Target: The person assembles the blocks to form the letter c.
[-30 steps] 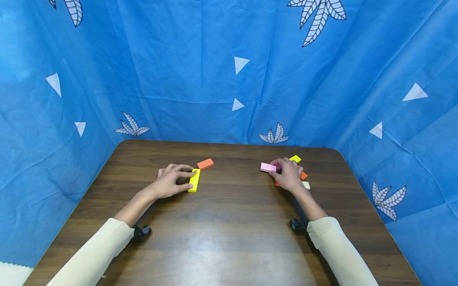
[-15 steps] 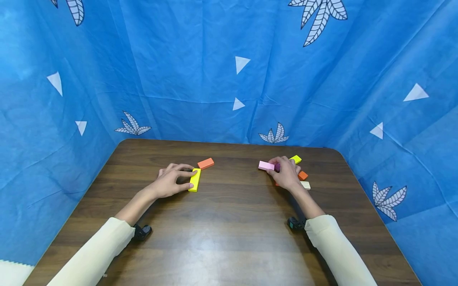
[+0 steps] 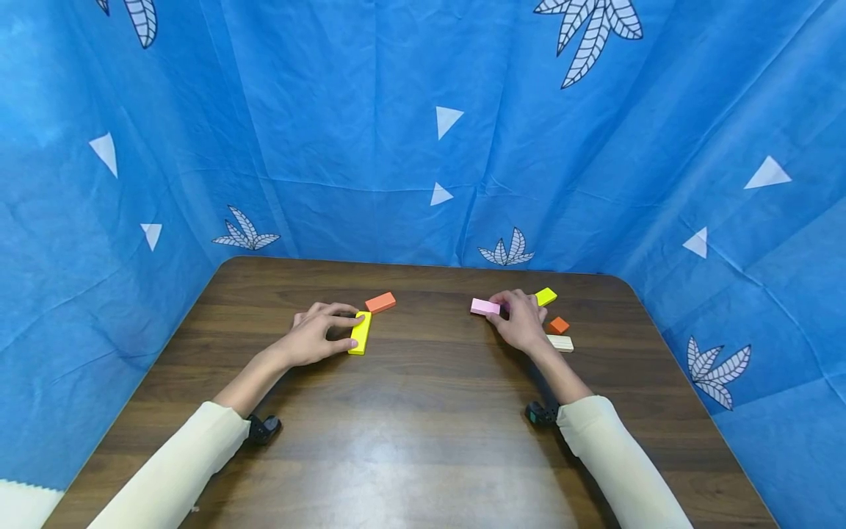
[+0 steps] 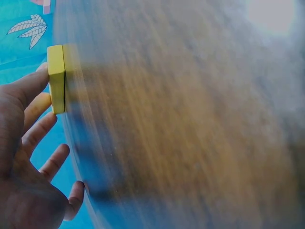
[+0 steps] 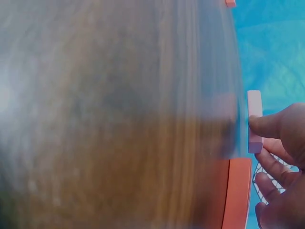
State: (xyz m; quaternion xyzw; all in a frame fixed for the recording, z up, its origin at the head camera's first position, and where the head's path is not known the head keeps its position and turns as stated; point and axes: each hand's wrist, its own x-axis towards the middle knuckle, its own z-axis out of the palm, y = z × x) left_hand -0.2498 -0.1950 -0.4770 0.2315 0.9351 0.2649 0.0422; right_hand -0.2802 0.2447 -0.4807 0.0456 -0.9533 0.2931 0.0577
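On the left of the table, my left hand (image 3: 317,334) grips a yellow block (image 3: 360,333) lying flat, thumb at its near end and fingertips toward its far end. The left wrist view shows thumb and finger against the yellow block's side. An orange block (image 3: 380,303) lies just beyond that one. My right hand (image 3: 521,321) pinches a pink block (image 3: 485,307) between thumb and fingers, the block's left part sticking out. Seen from the right wrist, the pink block (image 5: 255,121) is raised over the table, near a red-orange block (image 5: 237,193).
Behind and right of my right hand lie another yellow block (image 3: 546,297), a small orange block (image 3: 558,325) and a cream block (image 3: 561,343). A sliver of purple shows behind the right fingers. A blue patterned cloth (image 3: 370,147) hangs round the wooden table (image 3: 396,411).
My right hand has moved left with the pink block, uncovering more of the cream and small orange blocks. The left hand and its yellow block have stayed put.
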